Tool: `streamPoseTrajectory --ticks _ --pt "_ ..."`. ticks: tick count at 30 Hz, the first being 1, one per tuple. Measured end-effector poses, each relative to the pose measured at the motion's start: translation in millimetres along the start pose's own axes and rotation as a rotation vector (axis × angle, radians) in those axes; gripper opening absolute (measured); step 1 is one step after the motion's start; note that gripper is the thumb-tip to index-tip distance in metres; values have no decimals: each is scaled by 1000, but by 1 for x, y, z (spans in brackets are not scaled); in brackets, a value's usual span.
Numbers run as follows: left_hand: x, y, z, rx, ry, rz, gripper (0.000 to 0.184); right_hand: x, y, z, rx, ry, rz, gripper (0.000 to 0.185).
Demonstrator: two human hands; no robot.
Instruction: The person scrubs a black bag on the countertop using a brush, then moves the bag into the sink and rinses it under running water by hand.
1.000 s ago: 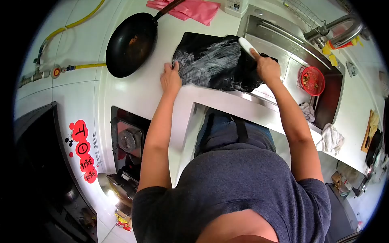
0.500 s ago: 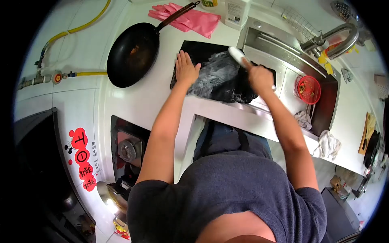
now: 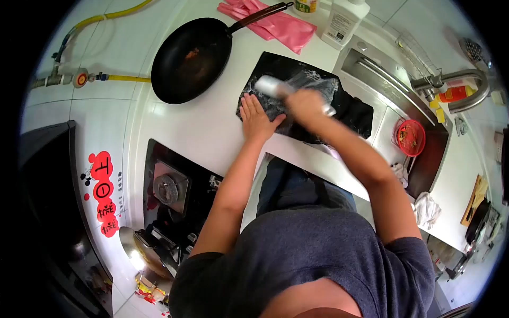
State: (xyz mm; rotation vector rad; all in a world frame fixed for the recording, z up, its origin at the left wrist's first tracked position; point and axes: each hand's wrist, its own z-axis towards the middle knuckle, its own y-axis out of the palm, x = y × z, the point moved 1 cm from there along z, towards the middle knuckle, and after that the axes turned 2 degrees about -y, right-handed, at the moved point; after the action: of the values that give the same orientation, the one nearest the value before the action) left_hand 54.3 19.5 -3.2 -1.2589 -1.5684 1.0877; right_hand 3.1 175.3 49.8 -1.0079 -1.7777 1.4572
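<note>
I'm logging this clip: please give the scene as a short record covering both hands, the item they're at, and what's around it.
left hand: flat on the black cloth, fingers spread
right hand: gripping a white tool, both blurred
cloth: whitish streaks, lying on the counter, right end reaching over the sink
left of cloth: dark pan
beyond cloth: pink gloves, white bottle
in sink: red basket

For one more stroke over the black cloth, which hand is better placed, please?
Probably the right hand: it grips the white tool over the black cloth. The left hand has no tool and lies spread near the cloth's edge, seemingly better suited to steadying it.
</note>
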Motion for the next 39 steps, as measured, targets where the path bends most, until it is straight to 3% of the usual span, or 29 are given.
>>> streamPoseTrajectory --ticks 2,3,4,5,8,10,11,13,16,19,21,23,26,29,31,33,34,37,39 --pt "-4 3 4 -62 -61 71 119 -1 -1 11 -2 26 72 29" --pt "-3 2 0 80 -41 -123 123 -5 -1 21 -1 35 114 29" --pt "-6 3 -2 84 -38 -129 124 20 -1 33 -18 147 165 31" --pt "-6 4 -1 98 -32 -140 125 47 2 39 119 129 122 32" --pt "-7 4 -2 109 -26 -148 125 45 -11 42 163 125 50 29" --pt "-4 0 0 120 -24 -141 124 -3 -18 27 -73 -56 -18 28" --pt "-4 -1 1 116 -23 -144 123 -29 9 29 -105 -6 146 30" --pt "-5 1 0 102 -25 -146 123 -24 -5 29 -49 -56 71 30" --pt "-7 5 -3 112 -22 -140 123 36 -13 56 189 146 87 27" --pt "-5 0 -1 110 -20 -122 123 20 -12 61 185 24 10 28" --pt "-5 2 0 111 -12 -123 123 -24 -14 45 -37 -68 108 27" --pt "-5 6 2 122 -9 -147 124 -15 -12 46 -111 -103 42 30" --pt "-6 6 2 117 -13 -157 124 41 -13 66 201 153 100 34" --pt "-4 1 0 78 -23 -97 121 22 -8 69 194 98 56 23" --pt "0 -7 -1 17 -39 -22 121 -26 -7 42 57 -76 107 25" --pt "-2 -4 -2 15 -23 -33 120 -38 25 44 -62 23 200 28" --pt "-7 3 -2 49 2 -81 120 -16 0 35 6 -16 145 32" --pt "-26 4 -6 87 74 -105 104 53 -9 50 229 229 106 29" --pt "-47 23 -12 122 65 -49 95 60 -12 51 141 239 111 41"
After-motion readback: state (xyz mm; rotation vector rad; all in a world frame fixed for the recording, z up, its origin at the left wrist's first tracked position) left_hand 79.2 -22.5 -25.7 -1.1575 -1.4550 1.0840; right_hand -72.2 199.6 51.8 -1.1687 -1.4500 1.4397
